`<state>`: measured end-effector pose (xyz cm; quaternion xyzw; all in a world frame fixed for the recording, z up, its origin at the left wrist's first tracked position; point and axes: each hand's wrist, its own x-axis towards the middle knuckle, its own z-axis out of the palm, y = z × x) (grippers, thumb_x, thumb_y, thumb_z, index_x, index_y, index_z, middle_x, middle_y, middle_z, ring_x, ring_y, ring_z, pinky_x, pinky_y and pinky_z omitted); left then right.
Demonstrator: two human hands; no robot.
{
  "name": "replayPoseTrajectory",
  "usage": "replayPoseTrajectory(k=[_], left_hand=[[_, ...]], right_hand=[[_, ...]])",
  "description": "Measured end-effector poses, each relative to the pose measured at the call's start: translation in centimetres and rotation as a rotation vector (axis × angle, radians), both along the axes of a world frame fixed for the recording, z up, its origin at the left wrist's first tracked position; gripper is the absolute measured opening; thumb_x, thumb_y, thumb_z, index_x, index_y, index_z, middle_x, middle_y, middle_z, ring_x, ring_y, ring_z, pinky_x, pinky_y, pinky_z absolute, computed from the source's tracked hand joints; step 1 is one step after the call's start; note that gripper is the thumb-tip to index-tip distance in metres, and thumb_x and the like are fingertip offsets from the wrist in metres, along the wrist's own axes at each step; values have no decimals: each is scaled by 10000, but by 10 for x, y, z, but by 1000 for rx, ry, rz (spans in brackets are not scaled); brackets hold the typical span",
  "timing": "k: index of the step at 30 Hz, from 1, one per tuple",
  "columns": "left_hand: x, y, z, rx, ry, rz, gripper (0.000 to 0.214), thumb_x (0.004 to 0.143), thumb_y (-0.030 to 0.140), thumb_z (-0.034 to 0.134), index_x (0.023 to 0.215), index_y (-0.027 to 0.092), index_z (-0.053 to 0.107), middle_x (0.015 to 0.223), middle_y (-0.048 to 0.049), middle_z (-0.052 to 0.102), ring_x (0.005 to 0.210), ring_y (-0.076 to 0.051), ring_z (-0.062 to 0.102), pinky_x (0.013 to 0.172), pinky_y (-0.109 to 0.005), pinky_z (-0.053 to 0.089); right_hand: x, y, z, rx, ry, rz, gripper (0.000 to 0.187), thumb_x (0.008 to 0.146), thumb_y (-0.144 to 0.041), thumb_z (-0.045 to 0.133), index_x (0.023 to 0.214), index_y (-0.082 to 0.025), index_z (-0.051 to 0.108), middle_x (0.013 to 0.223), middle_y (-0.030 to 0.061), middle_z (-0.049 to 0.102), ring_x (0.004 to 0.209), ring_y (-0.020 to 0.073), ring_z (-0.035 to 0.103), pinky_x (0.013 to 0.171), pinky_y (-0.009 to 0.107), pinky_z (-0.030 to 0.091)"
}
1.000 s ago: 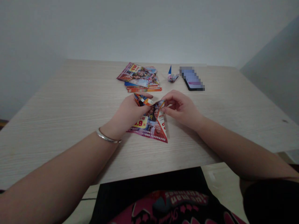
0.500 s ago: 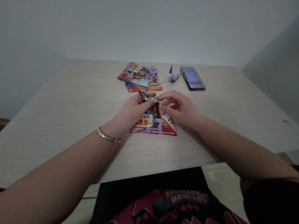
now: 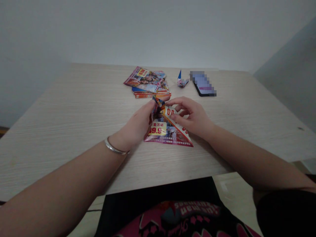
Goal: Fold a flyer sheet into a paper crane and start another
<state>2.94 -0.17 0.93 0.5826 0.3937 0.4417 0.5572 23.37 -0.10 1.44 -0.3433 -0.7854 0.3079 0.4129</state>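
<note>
A colourful printed sheet, partly folded into a triangle (image 3: 167, 133), rests on the wooden table (image 3: 74, 108) in front of me. My left hand (image 3: 135, 126), with a silver bangle on its wrist, pinches the sheet's top corner. My right hand (image 3: 191, 115) pinches the same raised flap from the right, fingers curled. Both hands meet at the sheet's upper tip.
A stack of similar printed sheets (image 3: 148, 83) lies further back on the table. To its right stand a small folded paper figure (image 3: 182, 80) and a dark phone (image 3: 203, 85). The table's near edge runs just above my lap.
The folded sheet has shifted slightly right and its top flap has been lifted and turned. My hands have drawn closer together at its tip.
</note>
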Motion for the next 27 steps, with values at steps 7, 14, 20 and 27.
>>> replayPoseTrajectory(k=[7, 14, 20, 27], left_hand=[[4, -15, 11, -16, -106, -128, 548, 994, 679, 504, 1317, 260, 645, 1306, -48, 711, 1297, -263, 640, 1085, -406, 554], [0, -19, 15, 15, 26, -39, 443, 846, 501, 786, 1180, 240, 658, 1012, -29, 709, 943, -227, 696, 819, -338, 570], [-1, -14, 16, 141, 119, -15, 369, 909, 442, 713, 1213, 234, 698, 1197, -61, 714, 1114, -255, 663, 979, -384, 546], [-6, -10, 13, 296, 266, -1, 408, 1077, 429, 415, 1284, 249, 718, 1348, -51, 698, 1308, -238, 591, 1178, -378, 421]], right_hand=[[0, 2, 1, 10, 32, 36, 305, 898, -414, 755, 1152, -253, 707, 1150, 50, 696, 858, 139, 589, 629, 234, 533], [-1, 3, -2, -8, 53, 29, 325, 846, -429, 794, 1092, -248, 684, 1055, 33, 637, 820, 138, 568, 605, 236, 521], [-3, 7, -2, -21, 73, -1, 272, 818, -396, 815, 972, -241, 653, 970, 8, 607, 768, 128, 558, 596, 247, 486], [-3, 8, -1, -21, 75, -20, 280, 846, -468, 791, 901, -241, 636, 968, 27, 641, 844, 167, 587, 688, 302, 500]])
